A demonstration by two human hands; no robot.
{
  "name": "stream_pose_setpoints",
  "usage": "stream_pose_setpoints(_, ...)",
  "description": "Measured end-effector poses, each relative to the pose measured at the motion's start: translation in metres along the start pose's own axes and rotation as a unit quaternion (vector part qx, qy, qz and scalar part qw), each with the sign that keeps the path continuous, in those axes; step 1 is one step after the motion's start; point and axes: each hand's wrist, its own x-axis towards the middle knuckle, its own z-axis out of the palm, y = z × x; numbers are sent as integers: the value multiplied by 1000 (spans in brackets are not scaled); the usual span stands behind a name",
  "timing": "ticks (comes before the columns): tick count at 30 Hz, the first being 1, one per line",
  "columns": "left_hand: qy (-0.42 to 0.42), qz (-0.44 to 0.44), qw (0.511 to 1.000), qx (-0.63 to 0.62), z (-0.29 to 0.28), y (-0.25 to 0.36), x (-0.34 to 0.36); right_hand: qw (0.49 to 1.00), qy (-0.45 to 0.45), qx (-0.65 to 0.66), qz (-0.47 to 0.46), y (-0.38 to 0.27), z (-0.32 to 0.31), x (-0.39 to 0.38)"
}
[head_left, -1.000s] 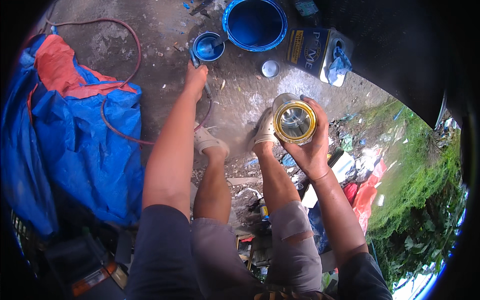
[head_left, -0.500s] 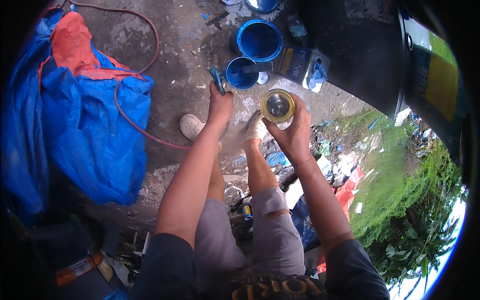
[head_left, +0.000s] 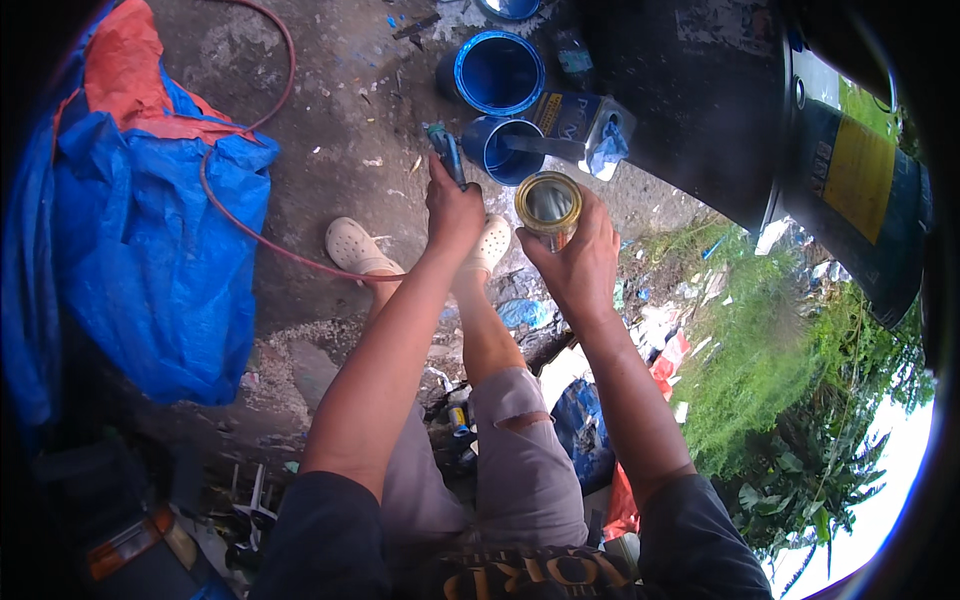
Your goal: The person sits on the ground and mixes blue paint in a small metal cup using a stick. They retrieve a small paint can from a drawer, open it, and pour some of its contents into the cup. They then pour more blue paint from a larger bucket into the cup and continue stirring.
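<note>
1. Evidently both hands are occupied: the right hand (head_left: 583,250) is wrapped around a gold-rimmed can (head_left: 548,229), and the left hand (head_left: 458,215) is closed on a blue-stained tool (head_left: 448,157).
2. The can sits in front of the right shin, its mouth facing the camera, the thumb on its left side and the fingers on its right. It looks stiff and thin-walled, probably light if nearly empty, though its contents cannot be made out. The smooth wall could turn slippery if wet; the best hold seems to be around the body, below the rim.
3. The tool is probably rigid and somewhat heavy. Its stained surface might be slick, so a full-hand hold on the shank makes sense.
4. Just beside the tool is a blue pot (head_left: 473,140) with a flat stirrer (head_left: 545,146) across its mouth; whether the left hand also supports the pot cannot be told.
5. Farther out are a blue bucket (head_left: 447,80) and a rectangular tin (head_left: 572,113) with a blue rag (head_left: 610,148) at its top.
6. A reddish hose (head_left: 240,226) runs past a blue tarp (head_left: 165,270) toward the left forearm.
</note>
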Motion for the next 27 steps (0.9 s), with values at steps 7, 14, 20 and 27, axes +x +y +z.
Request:
stream_pose_setpoints(7, 13, 26, 999, 23, 9, -10, -7, 999, -15, -20, 21, -11, -5, -1)
stream_pose_setpoints(14, 9, 41, 999, 29, 10, -23, -10, 997, -45, -43, 44, -19, -8, -1)
stream_pose_setpoints(20, 11, 47, 998, 45, 13, -30, -10, 995, -62, -62, 43, -23, -10, 0)
stream_pose_setpoints(27, -7, 27, 999, 43, 12, -29, -11, 992, -82, -80, 48, -27, -11, 1)
